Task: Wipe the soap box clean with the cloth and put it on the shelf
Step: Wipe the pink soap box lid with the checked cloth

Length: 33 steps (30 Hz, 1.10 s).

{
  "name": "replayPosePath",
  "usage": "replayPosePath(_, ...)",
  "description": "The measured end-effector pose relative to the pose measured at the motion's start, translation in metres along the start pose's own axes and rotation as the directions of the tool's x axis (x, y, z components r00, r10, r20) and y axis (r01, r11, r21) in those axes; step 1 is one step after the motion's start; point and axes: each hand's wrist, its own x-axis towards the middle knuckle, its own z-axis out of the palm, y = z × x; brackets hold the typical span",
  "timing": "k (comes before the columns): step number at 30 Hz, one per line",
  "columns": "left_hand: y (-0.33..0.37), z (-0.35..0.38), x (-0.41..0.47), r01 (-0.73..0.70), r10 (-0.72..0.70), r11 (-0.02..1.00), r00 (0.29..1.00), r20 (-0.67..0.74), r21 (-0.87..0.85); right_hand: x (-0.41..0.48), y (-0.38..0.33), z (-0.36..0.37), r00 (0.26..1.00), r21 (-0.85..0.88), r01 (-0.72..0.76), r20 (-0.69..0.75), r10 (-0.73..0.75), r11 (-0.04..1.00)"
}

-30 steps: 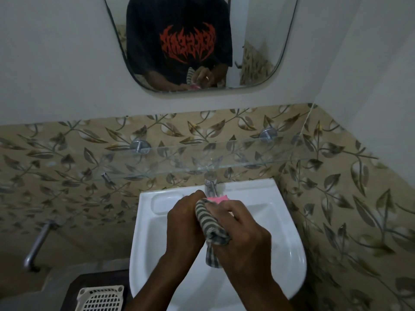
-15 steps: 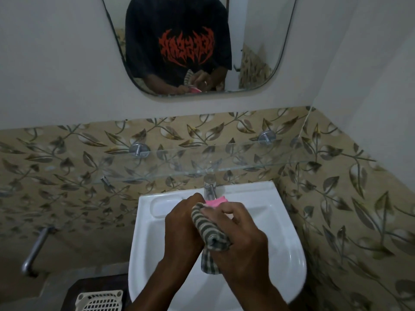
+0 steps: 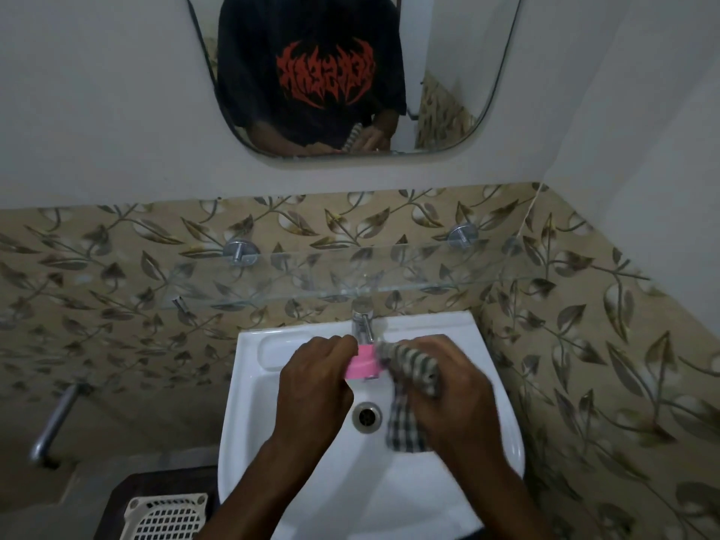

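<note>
Over the white sink [image 3: 502, 434] my left hand [image 3: 315, 380] grips a pink soap box [image 3: 364, 366], most of it hidden under my fingers. To its right my right hand [image 3: 456, 395] is closed on a grey-and-white checked cloth [image 3: 407, 403]; the bunched end touches the box's right side and a loose corner hangs down toward the basin. A clear glass shelf [image 3: 428, 278] on two chrome brackets runs along the tiled wall above the tap, with nothing on it.
A chrome tap [image 3: 362, 319] stands just behind the soap box. The drain [image 3: 366, 417] lies below my hands. A mirror [image 3: 448, 72] hangs above the shelf. A white slotted basket [image 3: 167, 518] sits at lower left; a chrome pipe [image 3: 54, 422] juts from the left wall.
My hands have pulled apart: the right hand slid the cloth to the right, off the top of the box. More of the pink box and the drain now show.
</note>
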Motion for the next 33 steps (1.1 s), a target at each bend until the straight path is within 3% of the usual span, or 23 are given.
replayPosePath(3,0.002,0.000,0.000,-0.036,0.036,0.999,0.999,0.010,0.017,0.001,0.016,-0.007,0.998,0.049,-0.057,-0.030,0.059,0.997)
replayPosePath(5,0.003,0.002,0.002,-0.031,0.031,1.000,1.000,-0.003,-0.005,-0.003,-0.005,-0.001,0.997,0.093,0.066,0.023,-0.068,0.993)
replayPosePath(7,0.001,0.005,0.001,-0.037,0.035,0.997,0.999,-0.028,-0.066,-0.012,-0.026,0.006,0.973,-0.004,0.222,0.073,-0.221,0.975)
replayPosePath(9,-0.003,0.006,-0.002,-0.057,0.054,0.995,0.998,-0.037,-0.084,-0.010,-0.019,0.007,0.968,-0.089,0.247,0.067,-0.242,0.965)
replayPosePath(12,-0.007,0.010,-0.007,0.046,-0.049,0.985,0.999,-0.016,-0.167,0.000,0.010,0.003,1.000,0.064,-0.027,0.006,0.027,0.998)
replayPosePath(14,-0.005,0.013,-0.009,0.211,-0.210,0.911,0.977,0.043,-0.353,0.002,0.017,0.004,0.946,0.170,-0.323,0.028,0.323,0.931)
replayPosePath(16,0.002,0.011,-0.009,0.415,-0.373,0.719,0.907,0.194,-0.558,0.002,0.015,0.008,0.838,0.297,-0.543,0.125,0.532,0.786)
replayPosePath(18,0.008,0.007,-0.009,0.560,-0.439,0.463,0.818,0.371,-0.687,-0.001,0.013,0.011,0.743,0.400,-0.659,0.217,0.633,0.637)
replayPosePath(22,0.011,0.002,-0.011,0.658,-0.302,-0.063,0.704,0.642,-0.751,-0.008,0.017,0.020,0.671,0.417,-0.727,0.264,0.693,0.545)
replayPosePath(25,0.013,0.002,-0.015,0.619,-0.147,-0.535,0.602,0.785,-0.575,-0.008,0.016,0.020,0.655,0.359,-0.741,0.198,0.729,0.568)
replayPosePath(27,0.011,0.007,-0.019,0.583,-0.095,-0.665,0.553,0.828,-0.466,-0.006,0.015,0.020,0.695,0.299,-0.713,0.180,0.696,0.635)
replayPosePath(30,0.010,0.015,-0.023,0.525,-0.116,-0.713,0.565,0.817,-0.464,-0.005,0.009,0.019,0.785,0.122,-0.613,0.204,0.585,0.781)
replayPosePath(33,0.005,0.019,-0.025,0.446,-0.187,-0.731,0.596,0.781,-0.516,-0.003,0.006,0.014,0.899,-0.092,-0.426,0.072,0.432,0.900)
